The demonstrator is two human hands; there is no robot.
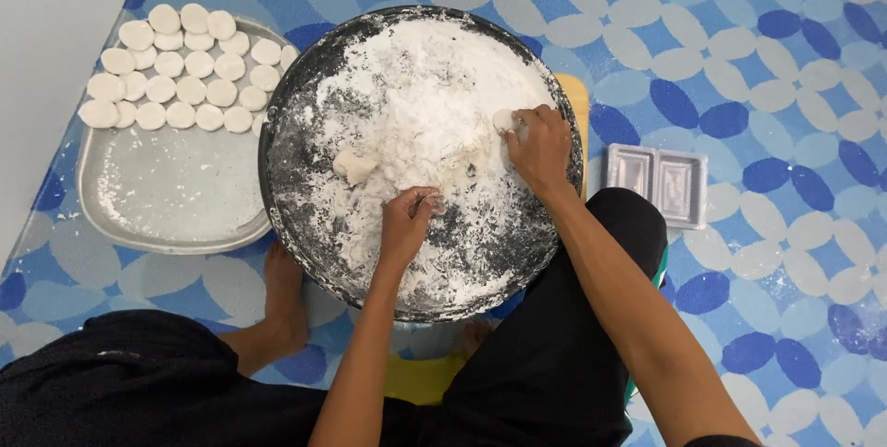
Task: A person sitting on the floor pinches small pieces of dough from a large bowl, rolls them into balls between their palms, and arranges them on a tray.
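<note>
Person seated on patterned blue floor mat (739,59), working over a large round dark pan (296,105) thick with white flour (416,96); the pan is the landmark for all that follows. Right hand (540,147) at the pan's right inner edge, fingers closed together around a small pale dough piece (504,119), pressing or shaping it against the flour heap. Left hand (407,221) lower in the pan, toward the near rim, fingers curled down into the flour; whether it grips anything under the powder I cannot tell. One loose lump of dough (354,165) lies in the flour just left of the pan's centre, untouched. Left of the pan, partly tucked under its rim, a grey metal tray (166,198) carries four rough rows of flattened white rounds (176,64) at its far end; by my judgement well under half the tray is filled, the near part bare but dusted. Right of the pan, apart from it, a small clear two-cell plastic mould (658,179) sits empty. Judged state: a good batch shaped and set out, at least two pieces yet in the flour, plenty of tray room left
</note>
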